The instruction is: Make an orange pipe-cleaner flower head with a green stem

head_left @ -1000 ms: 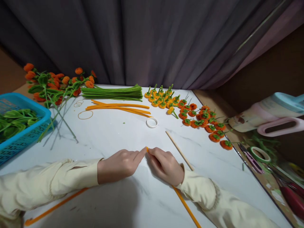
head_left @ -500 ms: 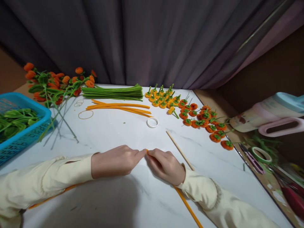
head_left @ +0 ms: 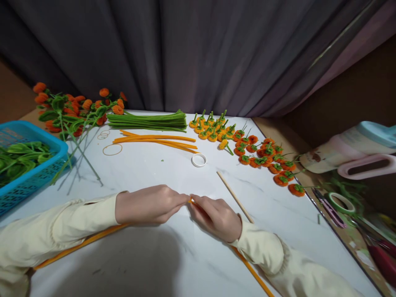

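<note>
My left hand (head_left: 151,204) and my right hand (head_left: 215,216) meet fingertip to fingertip over the white table, both pinching orange pipe cleaners (head_left: 191,200). A small loop of orange shows between the fingertips; the rest of the join is hidden by my fingers. One orange length (head_left: 89,239) runs out under my left wrist and sleeve, and another (head_left: 255,271) slants away beneath my right wrist. Beyond my right hand lies a thin wooden stick (head_left: 234,196). A white ring (head_left: 198,160) sits farther back.
Orange pipe cleaners (head_left: 154,138) and a green bundle (head_left: 147,121) lie at the back. Yellow pompom flowers (head_left: 213,132) and orange ones (head_left: 266,150) stand right of them. A blue basket (head_left: 58,154) and stemmed flowers (head_left: 71,109) are left; scissors (head_left: 329,208), green tape (head_left: 341,203) and a tumbler (head_left: 346,144) right.
My left hand has shifted slightly left and its fingers have straightened. More of the orange length shows under my left sleeve, and the orange bit between the fingertips is more visible.
</note>
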Demonstrator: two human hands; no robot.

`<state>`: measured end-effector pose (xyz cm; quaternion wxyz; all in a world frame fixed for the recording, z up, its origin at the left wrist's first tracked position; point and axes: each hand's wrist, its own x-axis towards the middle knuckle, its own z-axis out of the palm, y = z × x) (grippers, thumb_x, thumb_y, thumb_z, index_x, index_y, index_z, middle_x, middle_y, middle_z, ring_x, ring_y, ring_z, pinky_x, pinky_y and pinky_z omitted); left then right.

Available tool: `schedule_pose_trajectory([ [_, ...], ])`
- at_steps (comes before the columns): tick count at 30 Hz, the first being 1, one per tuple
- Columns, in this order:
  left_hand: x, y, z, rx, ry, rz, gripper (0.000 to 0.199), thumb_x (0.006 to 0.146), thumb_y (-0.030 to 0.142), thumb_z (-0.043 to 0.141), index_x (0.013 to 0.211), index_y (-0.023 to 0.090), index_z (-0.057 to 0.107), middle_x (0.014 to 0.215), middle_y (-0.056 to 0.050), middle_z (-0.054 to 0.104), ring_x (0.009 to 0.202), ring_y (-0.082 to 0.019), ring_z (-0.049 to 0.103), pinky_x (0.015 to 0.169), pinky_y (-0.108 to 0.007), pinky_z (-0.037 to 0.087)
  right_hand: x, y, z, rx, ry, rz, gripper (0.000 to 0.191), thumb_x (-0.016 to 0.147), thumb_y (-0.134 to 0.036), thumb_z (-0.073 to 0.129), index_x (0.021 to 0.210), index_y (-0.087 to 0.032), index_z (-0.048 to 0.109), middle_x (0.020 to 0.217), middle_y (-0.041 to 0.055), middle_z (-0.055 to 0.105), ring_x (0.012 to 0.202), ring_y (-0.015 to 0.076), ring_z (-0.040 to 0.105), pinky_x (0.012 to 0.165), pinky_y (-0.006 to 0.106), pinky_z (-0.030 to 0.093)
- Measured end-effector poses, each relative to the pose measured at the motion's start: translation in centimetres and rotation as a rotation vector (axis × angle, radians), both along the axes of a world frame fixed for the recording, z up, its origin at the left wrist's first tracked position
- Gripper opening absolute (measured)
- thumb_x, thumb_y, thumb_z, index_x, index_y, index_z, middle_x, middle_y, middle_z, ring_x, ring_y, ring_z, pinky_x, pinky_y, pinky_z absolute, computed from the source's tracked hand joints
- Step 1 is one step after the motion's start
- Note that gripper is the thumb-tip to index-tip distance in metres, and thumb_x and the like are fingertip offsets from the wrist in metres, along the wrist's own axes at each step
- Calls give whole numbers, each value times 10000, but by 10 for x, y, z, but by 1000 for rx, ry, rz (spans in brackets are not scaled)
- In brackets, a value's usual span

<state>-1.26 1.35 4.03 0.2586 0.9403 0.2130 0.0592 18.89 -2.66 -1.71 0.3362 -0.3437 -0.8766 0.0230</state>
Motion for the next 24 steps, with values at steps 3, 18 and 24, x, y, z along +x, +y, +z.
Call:
schedule_pose_trajectory([
  [3, 0, 1, 0, -13, -25, -5, 231, 901, 165, 350, 1019, 167, 550, 820, -42, 677, 661, -143, 637, 581, -218, 444, 0, 1, 1, 91, -53, 10, 219, 907, -144, 420, 1117, -83, 432, 591, -9, 565, 471, 110, 492, 413, 251, 335],
  [18, -1, 2, 0, -16, 64, -12, 222, 908, 162, 338, 995, 163, 542, 810, -37, 665, 673, -149, 631, 589, -228, 427, 2, 3, 2, 45, -91, 26, 180, 904, -171, 445, 1069, -99, 464, 708, 33, 614, 525, 109, 533, 442, 231, 368],
  [24, 0, 2, 2, -25, 112, -14, 217, 911, 162, 336, 999, 161, 535, 837, -36, 663, 698, -155, 635, 596, -235, 422, 3, 2, 3, -19, -83, 52, 144, 908, -159, 432, 1040, -111, 464, 733, 43, 621, 549, 119, 548, 444, 232, 377],
])
